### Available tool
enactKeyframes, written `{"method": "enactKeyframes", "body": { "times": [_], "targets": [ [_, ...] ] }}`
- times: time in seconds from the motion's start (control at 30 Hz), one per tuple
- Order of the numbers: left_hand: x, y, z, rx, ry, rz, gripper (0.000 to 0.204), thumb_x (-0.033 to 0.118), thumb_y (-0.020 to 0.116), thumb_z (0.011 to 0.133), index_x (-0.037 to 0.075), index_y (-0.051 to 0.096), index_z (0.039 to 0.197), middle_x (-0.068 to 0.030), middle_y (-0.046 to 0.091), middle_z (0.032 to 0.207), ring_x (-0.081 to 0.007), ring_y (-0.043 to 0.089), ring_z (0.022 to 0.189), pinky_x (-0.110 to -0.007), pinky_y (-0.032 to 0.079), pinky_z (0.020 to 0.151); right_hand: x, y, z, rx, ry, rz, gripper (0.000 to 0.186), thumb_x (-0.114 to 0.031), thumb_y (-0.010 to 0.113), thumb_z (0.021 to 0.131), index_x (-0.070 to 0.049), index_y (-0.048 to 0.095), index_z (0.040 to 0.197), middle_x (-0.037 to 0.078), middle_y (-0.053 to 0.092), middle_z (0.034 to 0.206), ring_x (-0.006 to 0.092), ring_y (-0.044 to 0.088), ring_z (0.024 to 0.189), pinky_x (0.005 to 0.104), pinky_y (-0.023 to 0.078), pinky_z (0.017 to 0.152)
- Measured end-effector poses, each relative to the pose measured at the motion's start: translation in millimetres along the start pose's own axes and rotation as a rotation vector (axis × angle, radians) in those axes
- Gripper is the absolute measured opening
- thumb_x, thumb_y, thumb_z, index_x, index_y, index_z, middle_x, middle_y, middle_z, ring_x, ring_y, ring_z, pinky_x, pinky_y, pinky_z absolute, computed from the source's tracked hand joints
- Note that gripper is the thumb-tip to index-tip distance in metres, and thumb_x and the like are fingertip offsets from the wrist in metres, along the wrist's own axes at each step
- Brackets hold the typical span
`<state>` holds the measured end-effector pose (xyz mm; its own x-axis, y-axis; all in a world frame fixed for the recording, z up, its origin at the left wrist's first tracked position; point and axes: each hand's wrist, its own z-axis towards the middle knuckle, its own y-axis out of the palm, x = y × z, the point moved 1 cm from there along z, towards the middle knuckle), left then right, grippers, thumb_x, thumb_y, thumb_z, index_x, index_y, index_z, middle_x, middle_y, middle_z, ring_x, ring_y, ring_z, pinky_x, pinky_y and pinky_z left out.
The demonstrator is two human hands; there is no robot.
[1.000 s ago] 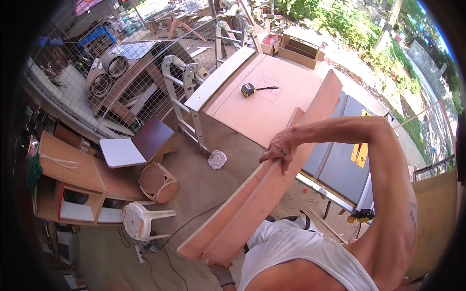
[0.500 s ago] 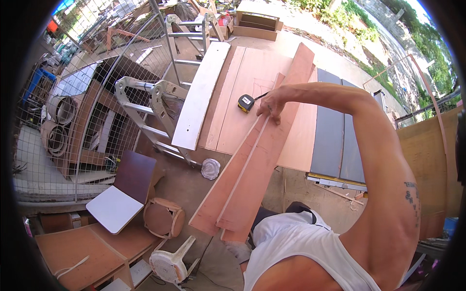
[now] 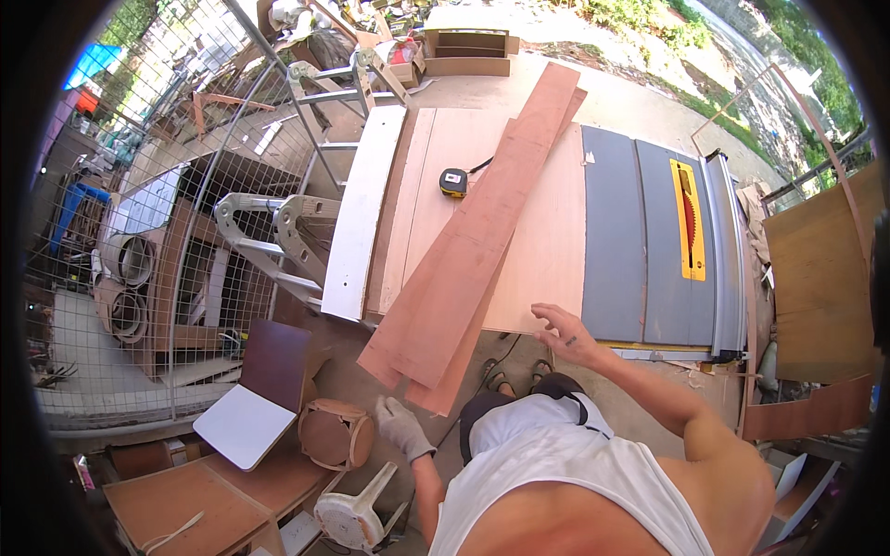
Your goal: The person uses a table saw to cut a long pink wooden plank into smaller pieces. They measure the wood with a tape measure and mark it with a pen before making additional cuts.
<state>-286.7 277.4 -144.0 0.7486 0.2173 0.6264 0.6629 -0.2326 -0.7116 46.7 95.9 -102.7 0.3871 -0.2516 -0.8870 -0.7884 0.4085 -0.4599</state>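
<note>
Several long reddish-brown boards [image 3: 464, 243] lie stacked and slightly fanned across a pale plywood panel [image 3: 547, 250], their near ends overhanging its edge. My left hand [image 3: 402, 430], in a light grey glove, is just below those near ends, fingers extended and holding nothing. To the right of the boards, my bare right hand [image 3: 565, 337] hovers by the panel's near edge with fingers spread, also holding nothing. A black-and-yellow tape measure [image 3: 452, 182] rests on the panel left of the boards; part of its tape goes under them.
At right stands a grey table saw [image 3: 612, 232] with a red blade [image 3: 689, 208] in a yellow insert. A white board [image 3: 363, 218] lies left of the panel, beside a folding ladder [image 3: 278, 236]. A round wooden stool [image 3: 336, 434] and white plastic stool [image 3: 357, 510] stand lower left.
My right hand has let go of the boards and drawn back toward me. The boards now lie closer together, overlapping. My left hand has come out from beside their near ends.
</note>
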Motion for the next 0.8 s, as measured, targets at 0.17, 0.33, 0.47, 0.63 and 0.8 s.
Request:
{"method": "enactKeyframes", "body": {
  "times": [0.17,0.33,0.47,0.63,0.8],
  "targets": [
    [124,-15,12,0.095,0.880,0.377,0.095,0.049,0.073,0.075,-0.001,0.028,0.142,-0.0266,0.031,0.143,-0.0415,0.032,0.131,-0.050,0.029,0.107,30,19,-44,-0.071,0.032,0.153,0.031,-0.006,0.064,0.085,0.003,0.058,0.114,0.017,0.065,0.100,0.0254,0.065,0.089,0.0340,0.053,0.077],
    [186,53,-4,-0.296,0.899,0.898,0.121,0.066,0.074,0.059,0.008,0.018,0.149,-0.0237,0.015,0.152,-0.0473,0.013,0.139,-0.061,0.013,0.110,21,34,-30,-0.134,-0.068,0.186,0.026,-0.006,0.060,0.086,0.005,0.059,0.109,0.017,0.067,0.091,0.0246,0.066,0.079,0.0341,0.052,0.073],
    [194,68,16,-0.227,0.778,0.857,0.116,0.057,0.076,0.063,0.007,0.016,0.149,-0.0246,0.018,0.151,-0.0462,0.015,0.139,-0.059,0.013,0.111,-19,19,9,-0.121,-0.094,0.215,0.025,-0.009,0.062,0.085,0.005,0.061,0.106,0.018,0.067,0.088,0.0278,0.067,0.081,0.0359,0.052,0.072],
    [188,73,15,-0.186,0.830,0.734,0.105,0.050,0.075,0.067,0.008,0.022,0.148,-0.0254,0.024,0.148,-0.0459,0.020,0.137,-0.059,0.018,0.109,-29,8,161,0.068,-0.244,-0.154,0.025,-0.015,0.061,0.085,0.003,0.062,0.102,0.022,0.065,0.084,0.0388,0.063,0.079,0.0432,0.050,0.072],
    [173,70,7,-0.165,0.893,0.657,0.096,0.043,0.076,0.067,0.007,0.030,0.144,-0.0250,0.028,0.146,-0.0409,0.028,0.134,-0.056,0.024,0.106,-3,6,318,0.120,-0.366,-0.686,0.040,-0.012,0.060,0.080,-0.003,0.056,0.119,0.021,0.052,0.117,0.0389,0.044,0.120,0.0442,0.046,0.092]
  ]
}}
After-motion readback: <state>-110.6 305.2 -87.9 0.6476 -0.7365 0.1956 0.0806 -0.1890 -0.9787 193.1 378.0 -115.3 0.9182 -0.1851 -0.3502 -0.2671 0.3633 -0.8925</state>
